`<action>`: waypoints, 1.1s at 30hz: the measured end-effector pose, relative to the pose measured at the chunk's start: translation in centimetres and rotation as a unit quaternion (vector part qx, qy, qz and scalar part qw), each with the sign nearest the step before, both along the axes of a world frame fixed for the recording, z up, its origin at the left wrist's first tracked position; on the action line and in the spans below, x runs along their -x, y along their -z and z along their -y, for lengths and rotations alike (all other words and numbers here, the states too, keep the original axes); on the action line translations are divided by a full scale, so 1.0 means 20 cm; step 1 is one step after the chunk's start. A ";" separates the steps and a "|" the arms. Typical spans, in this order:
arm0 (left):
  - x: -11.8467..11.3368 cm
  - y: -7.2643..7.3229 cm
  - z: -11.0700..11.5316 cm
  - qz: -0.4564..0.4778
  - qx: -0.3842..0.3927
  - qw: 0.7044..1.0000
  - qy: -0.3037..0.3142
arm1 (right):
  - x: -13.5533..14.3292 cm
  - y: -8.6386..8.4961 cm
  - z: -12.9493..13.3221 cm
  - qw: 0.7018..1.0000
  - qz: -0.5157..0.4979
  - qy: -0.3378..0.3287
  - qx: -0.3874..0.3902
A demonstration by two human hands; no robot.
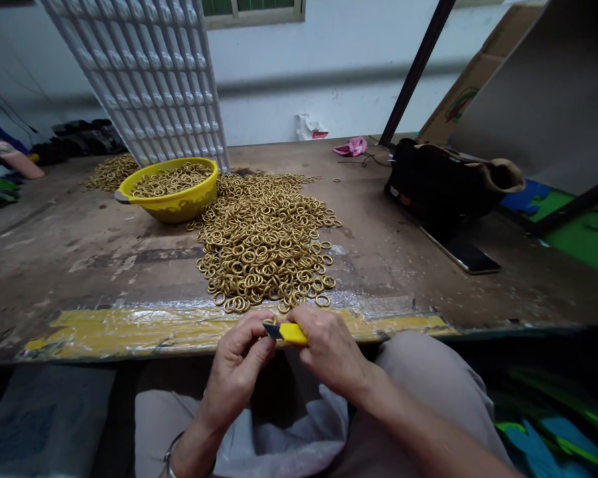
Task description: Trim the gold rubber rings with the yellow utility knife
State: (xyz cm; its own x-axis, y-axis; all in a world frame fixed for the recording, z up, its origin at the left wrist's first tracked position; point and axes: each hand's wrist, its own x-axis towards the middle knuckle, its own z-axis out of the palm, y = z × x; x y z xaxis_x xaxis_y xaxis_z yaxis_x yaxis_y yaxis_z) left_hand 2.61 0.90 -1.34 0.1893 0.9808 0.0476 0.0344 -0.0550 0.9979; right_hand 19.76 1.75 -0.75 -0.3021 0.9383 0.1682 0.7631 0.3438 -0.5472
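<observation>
Just in front of the table's near edge, my left hand pinches a brass-coloured ring between thumb and fingers. My right hand is closed around the yellow handle of a utility knife. Its dark blade points left and lies against or very close to the ring; contact cannot be made out. Beyond my hands, a wide heap of similar rings spreads over the wooden table. Below, an open whitish plastic bag sits between my legs.
A yellow basin full of rings stands behind left, before a tall ribbed translucent panel. A black bag and a phone lie at right, near a pink cloth. Another person's arm shows at far left.
</observation>
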 end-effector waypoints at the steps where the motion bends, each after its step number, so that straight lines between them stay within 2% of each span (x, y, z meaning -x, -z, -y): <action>1: 0.00 -0.01 0.00 -0.014 -0.013 1.000 0.012 | 0.00 0.00 0.00 1.000 0.000 0.000 -0.001; 4: 0.00 -0.02 0.00 -0.037 -0.044 0.998 0.037 | 0.00 -0.01 0.00 1.000 -0.004 0.002 -0.005; 20: 0.02 -0.03 -0.01 -0.055 -0.063 0.996 0.039 | 0.01 -0.01 0.00 1.000 -0.025 -0.005 -0.006; 33: 0.03 -0.05 -0.01 -0.073 -0.119 0.989 0.053 | 0.02 -0.03 -0.01 0.996 0.080 -0.014 0.025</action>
State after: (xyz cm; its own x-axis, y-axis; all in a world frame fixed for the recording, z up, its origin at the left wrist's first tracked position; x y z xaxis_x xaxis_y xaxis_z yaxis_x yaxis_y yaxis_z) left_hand 2.01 1.02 -0.28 0.3121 0.9193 0.2397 0.1587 -0.2991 0.9409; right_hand 19.43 1.99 -0.07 -0.3479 0.9350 0.0689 0.8326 0.3419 -0.4357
